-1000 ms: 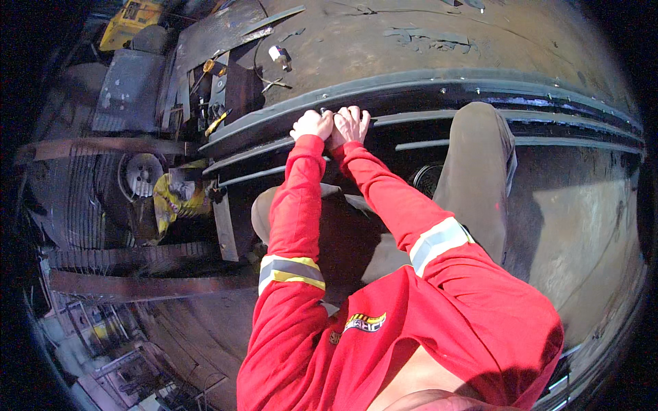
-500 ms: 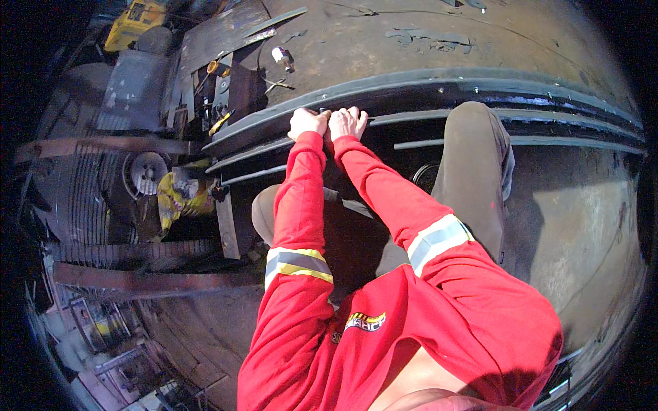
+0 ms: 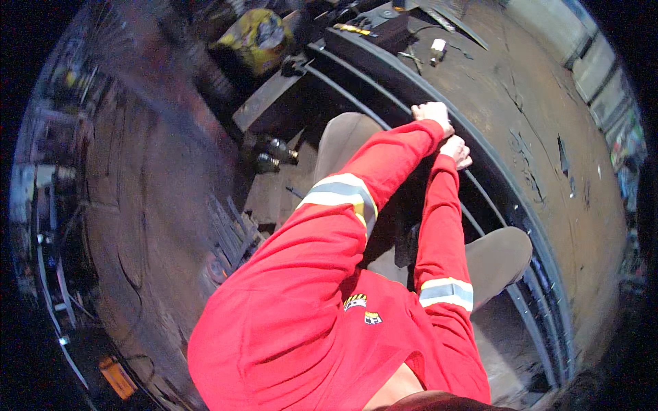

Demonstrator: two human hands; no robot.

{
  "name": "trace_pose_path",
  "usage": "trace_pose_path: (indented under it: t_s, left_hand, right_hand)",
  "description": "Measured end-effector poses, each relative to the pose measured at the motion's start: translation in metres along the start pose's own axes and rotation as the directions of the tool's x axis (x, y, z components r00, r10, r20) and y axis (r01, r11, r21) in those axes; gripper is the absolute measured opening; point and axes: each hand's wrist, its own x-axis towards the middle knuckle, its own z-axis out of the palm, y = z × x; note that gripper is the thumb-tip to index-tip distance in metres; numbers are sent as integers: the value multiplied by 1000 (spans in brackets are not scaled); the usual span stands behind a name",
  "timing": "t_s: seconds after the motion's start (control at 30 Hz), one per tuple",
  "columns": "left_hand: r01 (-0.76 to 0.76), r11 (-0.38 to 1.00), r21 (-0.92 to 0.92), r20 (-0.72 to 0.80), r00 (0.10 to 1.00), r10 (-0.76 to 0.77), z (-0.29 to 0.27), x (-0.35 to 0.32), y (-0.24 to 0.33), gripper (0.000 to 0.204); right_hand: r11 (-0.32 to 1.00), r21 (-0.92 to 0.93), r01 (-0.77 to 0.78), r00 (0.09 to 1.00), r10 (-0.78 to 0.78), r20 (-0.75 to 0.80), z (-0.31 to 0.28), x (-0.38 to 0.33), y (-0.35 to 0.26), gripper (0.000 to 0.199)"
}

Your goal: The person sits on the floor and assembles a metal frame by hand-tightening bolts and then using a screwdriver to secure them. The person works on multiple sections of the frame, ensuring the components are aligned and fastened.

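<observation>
A long dark steel beam [image 3: 506, 171] with grey edges and parallel rails curves across the view in front of me. My left hand [image 3: 433, 118] is closed at the beam's inner rail, knuckles up. Close beside it, a little nearer to me, my right hand [image 3: 455, 152] is closed at the same rail, fingers curled inward. What lies inside either fist is hidden. Another thin grey rail [image 3: 346, 96] runs on my side of the hands, past my left knee. Both knees are bent close to the beam.
Beyond the beam lie a small white bottle [image 3: 437, 49] and crossed metal pieces [image 3: 412, 59] on the brown floor. A yellow bag [image 3: 257, 41] is at the upper left. Small dark bottles [image 3: 277, 152] are left of my knee. An orange object [image 3: 118, 378] shows at lower left.
My view has turned left, so the beam now slants down to the right. Both hands remain closed and close together at the rail. Bottles left of my knee have come into view.
</observation>
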Motion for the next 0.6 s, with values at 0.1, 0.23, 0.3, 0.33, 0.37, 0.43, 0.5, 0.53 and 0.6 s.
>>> trace_pose_path:
  t_s: [0.1,0.23,0.3,0.33,0.37,0.43,0.5,0.53,0.6]
  left_hand:
    - [-57,990,132,-40,997,63,1,-5,8,47]
    - [-138,982,133,91,988,126,12,1,10,43]
    - [-69,998,0,97,993,68,11,6,7,45]
    - [-58,998,-34,93,994,61,4,4,10,46]
    - [-34,996,-86,112,993,44,3,7,10,47]
    - [-23,995,-92,72,997,30,6,9,10,46]
    - [-21,999,-31,36,999,22,11,16,-1,45]
    - [-34,999,-27,80,996,36,8,12,1,45]
    - [-73,997,-16,159,984,75,-9,-3,13,44]
  right_hand:
    - [995,93,33,994,-22,-110,4,14,14,25]
    - [993,84,85,975,-65,-212,16,16,21,26]
    - [994,50,100,974,-88,-209,25,25,26,25]
    - [995,33,96,969,-86,-232,21,25,26,25]
    - [996,30,84,984,-78,-161,12,23,24,27]
    - [998,16,60,988,-57,-145,13,29,26,29]
    - [995,84,53,995,-45,-92,10,21,12,32]
    - [993,120,19,997,-10,-74,8,24,15,34]
    - [988,151,-15,995,29,-94,8,36,28,36]
